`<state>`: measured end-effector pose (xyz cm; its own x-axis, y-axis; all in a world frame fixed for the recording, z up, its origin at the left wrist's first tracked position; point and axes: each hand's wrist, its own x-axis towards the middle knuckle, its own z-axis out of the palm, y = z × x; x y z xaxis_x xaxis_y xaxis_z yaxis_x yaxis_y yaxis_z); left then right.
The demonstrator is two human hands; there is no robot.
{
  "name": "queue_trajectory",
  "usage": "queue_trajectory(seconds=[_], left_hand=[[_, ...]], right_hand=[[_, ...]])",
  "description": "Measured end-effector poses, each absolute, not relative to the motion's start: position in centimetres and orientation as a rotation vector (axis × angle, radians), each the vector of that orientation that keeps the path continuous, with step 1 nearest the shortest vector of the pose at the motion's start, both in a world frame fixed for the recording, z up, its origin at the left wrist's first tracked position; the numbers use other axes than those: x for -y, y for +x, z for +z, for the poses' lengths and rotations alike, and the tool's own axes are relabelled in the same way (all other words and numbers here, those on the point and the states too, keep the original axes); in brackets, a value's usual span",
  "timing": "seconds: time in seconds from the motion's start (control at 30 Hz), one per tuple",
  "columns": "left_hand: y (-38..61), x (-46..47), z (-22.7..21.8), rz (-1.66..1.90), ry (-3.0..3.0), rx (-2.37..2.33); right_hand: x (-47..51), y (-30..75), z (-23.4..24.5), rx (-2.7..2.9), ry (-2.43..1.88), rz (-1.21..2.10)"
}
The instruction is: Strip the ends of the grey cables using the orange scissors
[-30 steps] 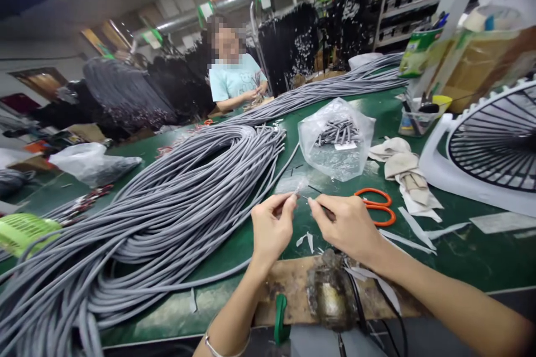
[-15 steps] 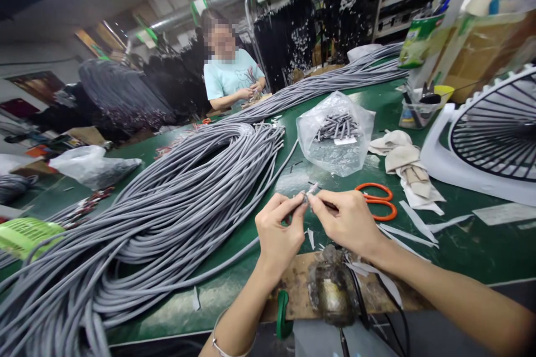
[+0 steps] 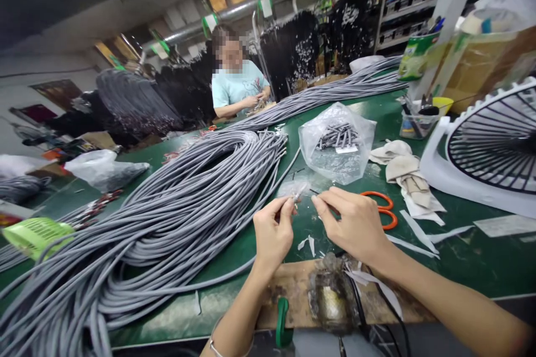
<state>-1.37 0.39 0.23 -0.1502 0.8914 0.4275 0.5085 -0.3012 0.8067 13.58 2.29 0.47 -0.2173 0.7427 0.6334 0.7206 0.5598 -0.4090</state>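
My left hand [image 3: 273,232] is closed in a pinch on a frayed, whitish cable end [image 3: 296,195] that sticks up past the thumb. A grey cable [image 3: 226,276] runs from the coil and passes behind my left forearm. My right hand [image 3: 354,222] is a short way to the right, apart from the cable end, with thumb and forefinger pressed close; whatever they hold, if anything, is too small to make out. Orange-handled scissors [image 3: 387,217] lie beside my right hand, their blades hidden. Small white scraps [image 3: 309,244] lie between the hands.
A big coil of grey cables [image 3: 180,206] covers the left side. Beyond my hands stands a clear bag [image 3: 318,164] of short grey pieces. Cloth gloves [image 3: 404,164] and a white fan [image 3: 435,173] are at right. A clamped wooden board [image 3: 288,290] carries a metal device [image 3: 333,295]. A co-worker [image 3: 238,86] sits opposite.
My hands have drawn apart; the right has come away from the whitish cable end, which stays in my left. The view has tilted slightly upward.
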Motion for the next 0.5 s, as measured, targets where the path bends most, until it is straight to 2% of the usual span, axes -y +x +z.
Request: queue_trajectory(seconds=[0.37, 0.5], left_hand=[[-1.27, 0.07, 0.59, 1.390, 1.732, -1.411], [-1.37, 0.21, 0.79, 1.350, 1.873, -1.389]], right_hand=[[-2.18, 13.46, 0.68, 2.016, -1.116, 0.166], [-2.59, 13.66, 0.89, 1.999, -1.098, 0.344]])
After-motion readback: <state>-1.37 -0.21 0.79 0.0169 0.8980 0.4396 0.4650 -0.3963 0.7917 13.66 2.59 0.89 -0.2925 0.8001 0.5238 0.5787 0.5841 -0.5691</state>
